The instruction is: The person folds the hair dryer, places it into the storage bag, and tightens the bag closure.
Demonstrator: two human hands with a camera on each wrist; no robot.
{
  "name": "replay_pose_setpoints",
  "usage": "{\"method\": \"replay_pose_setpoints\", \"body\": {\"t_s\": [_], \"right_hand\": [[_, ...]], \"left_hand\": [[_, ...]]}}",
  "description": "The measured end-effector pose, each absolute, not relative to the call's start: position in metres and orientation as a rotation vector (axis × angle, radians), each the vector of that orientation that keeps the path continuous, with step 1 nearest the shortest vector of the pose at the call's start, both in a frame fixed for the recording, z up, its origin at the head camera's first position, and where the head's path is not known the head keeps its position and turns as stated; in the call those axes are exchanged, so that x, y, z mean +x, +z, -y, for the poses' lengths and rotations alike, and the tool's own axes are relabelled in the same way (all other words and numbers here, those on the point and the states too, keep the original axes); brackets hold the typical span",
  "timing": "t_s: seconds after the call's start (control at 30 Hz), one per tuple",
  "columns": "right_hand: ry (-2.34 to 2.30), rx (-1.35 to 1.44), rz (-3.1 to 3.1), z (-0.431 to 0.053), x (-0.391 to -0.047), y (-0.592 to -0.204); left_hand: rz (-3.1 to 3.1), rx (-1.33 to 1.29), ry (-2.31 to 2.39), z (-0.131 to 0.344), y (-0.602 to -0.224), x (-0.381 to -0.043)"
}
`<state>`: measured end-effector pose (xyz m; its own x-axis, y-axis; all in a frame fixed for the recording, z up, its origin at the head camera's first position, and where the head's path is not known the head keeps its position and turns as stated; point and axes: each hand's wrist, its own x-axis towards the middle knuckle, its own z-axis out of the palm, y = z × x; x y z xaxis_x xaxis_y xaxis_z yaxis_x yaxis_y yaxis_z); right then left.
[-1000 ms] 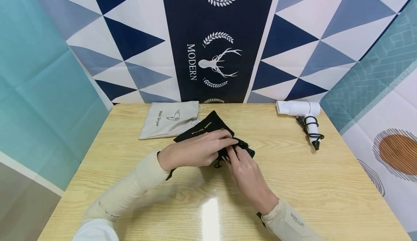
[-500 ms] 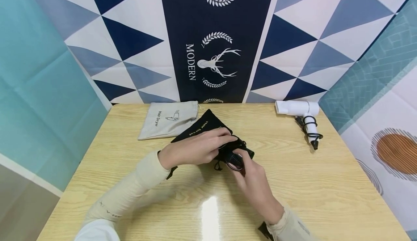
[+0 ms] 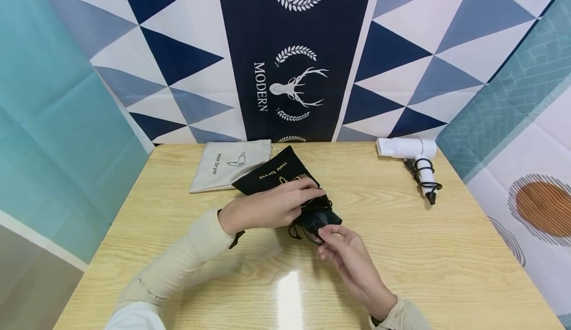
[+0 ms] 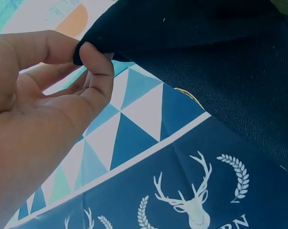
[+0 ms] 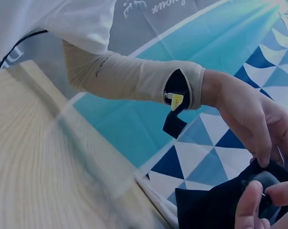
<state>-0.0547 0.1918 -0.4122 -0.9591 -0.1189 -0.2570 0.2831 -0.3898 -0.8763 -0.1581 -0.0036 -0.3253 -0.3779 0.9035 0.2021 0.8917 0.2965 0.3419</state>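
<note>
A black drawstring bag (image 3: 263,175) with gold "Hair Dryer" lettering is held tilted above the table. My left hand (image 3: 277,205) pinches the edge of its mouth; the left wrist view shows thumb and forefinger on the dark cloth (image 4: 220,62). At the mouth, a dark object (image 3: 317,217) with a looped black cord (image 3: 312,236) shows, the rest hidden by the bag; its kind is unclear. The right hand (image 3: 354,263) pinches the cord end with thumb and fingertips. Both hands meet at the bag in the right wrist view, the left hand (image 5: 251,114) behind.
A light grey "Hair Dryer" pouch (image 3: 229,166) lies flat at the back, partly under the black bag. At the back right of the wooden table (image 3: 446,255) lies a white hair dryer (image 3: 408,147), a black cord wrapped round its handle. Patterned cloth walls enclose the table.
My right hand has drawn back from the bag's mouth towards me, and more of the dark object and cord shows. The left hand keeps its grip; the bag has shifted slightly left.
</note>
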Motion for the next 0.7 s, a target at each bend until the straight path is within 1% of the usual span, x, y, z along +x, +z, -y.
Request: {"method": "replay_pose_setpoints", "body": {"t_s": [0.1,0.2,0.33,0.43,0.7], "right_hand": [[-2.349,0.279,-1.578,-0.193,-0.053,-0.414],[-2.256,0.26,-1.517,-0.196,-0.051,-0.417],[-2.139,0.096,-1.326,-0.196,-0.046,-0.423],[-2.104,0.004,-1.305,-0.196,-0.044,-0.426],[-2.135,0.101,-1.5,-0.192,-0.042,-0.431]], "left_hand": [[-2.499,1.725,0.619,0.003,-0.327,-0.157],[-2.491,1.724,0.598,0.002,-0.328,-0.156],[-2.49,1.736,0.581,0.002,-0.328,-0.154],[-2.504,1.742,0.572,0.002,-0.328,-0.152],[-2.518,1.683,0.517,0.001,-0.327,-0.148]]}}
